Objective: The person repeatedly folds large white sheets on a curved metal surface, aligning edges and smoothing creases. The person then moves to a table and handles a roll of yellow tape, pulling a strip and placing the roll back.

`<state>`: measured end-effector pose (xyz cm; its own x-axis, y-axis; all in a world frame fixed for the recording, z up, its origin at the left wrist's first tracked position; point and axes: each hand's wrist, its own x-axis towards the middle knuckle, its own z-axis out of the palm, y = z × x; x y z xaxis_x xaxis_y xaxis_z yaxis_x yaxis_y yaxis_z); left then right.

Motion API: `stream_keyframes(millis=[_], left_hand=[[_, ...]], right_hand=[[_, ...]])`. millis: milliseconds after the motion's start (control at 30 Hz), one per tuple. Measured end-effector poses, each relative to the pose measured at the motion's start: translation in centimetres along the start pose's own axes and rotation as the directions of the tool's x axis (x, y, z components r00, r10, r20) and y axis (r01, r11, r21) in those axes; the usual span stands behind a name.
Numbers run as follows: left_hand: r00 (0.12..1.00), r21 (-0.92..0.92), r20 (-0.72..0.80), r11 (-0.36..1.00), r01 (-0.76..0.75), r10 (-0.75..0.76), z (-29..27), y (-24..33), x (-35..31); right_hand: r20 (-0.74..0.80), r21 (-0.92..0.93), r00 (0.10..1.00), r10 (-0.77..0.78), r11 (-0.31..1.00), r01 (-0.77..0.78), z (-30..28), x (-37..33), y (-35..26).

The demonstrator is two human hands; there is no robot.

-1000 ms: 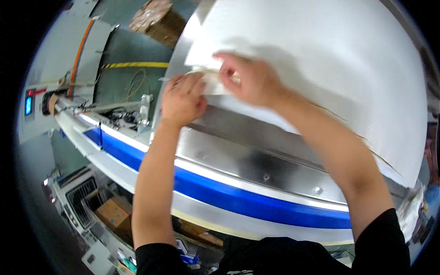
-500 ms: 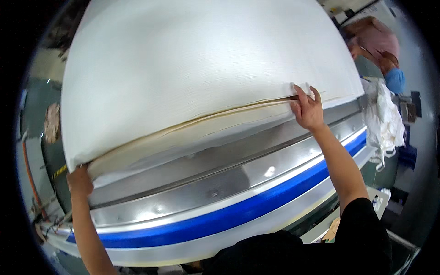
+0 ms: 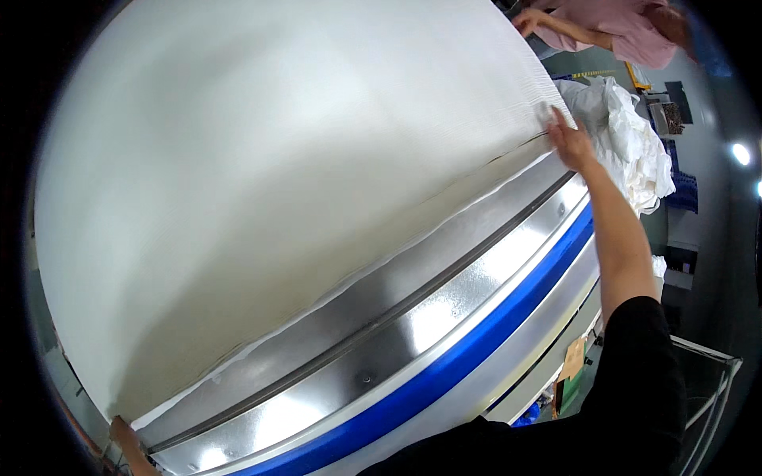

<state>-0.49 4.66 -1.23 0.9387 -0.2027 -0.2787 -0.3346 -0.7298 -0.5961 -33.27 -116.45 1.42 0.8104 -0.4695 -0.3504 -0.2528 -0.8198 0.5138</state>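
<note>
A broad white sheet spreads over the work table, and its near edge runs slantwise from lower left to upper right. My left hand is at the sheet's lower left corner, closed on it; part of the hand is hidden there. At the right end of the near edge is my right hand. Its fingers are stretched out and apart over the sheet's edge, somewhat blurred. A thin lower layer shows just below the sheet's edge.
A metal strip and a blue band run along the table's near side. Crumpled white fabric hangs at the right. Beyond it, a person in a pink top stands at the table's far right side.
The open gap between the layers along the near edge has closed, and the sheet lies down there. My right hand has moved outward to the right and up; my left hand has moved lower in view.
</note>
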Motion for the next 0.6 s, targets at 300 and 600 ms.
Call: stream_keyframes(millis=[300, 600], left_hand=[[0.943, 0.337, 0.320, 0.919, -0.205, 0.092, -1.2, -2.9, -1.0], [0.963, -0.013, 0.255, 0.995, 0.097, -0.091, -13.4, 7.1, -1.2]], right_hand=[[-0.099, 0.357, 0.980, 0.171, 0.926, -0.125, 4.8, 1.4, 2.2], [-0.200, 0.292, 0.979, 0.048, 0.956, 0.013, 0.7, -1.5, 10.4]])
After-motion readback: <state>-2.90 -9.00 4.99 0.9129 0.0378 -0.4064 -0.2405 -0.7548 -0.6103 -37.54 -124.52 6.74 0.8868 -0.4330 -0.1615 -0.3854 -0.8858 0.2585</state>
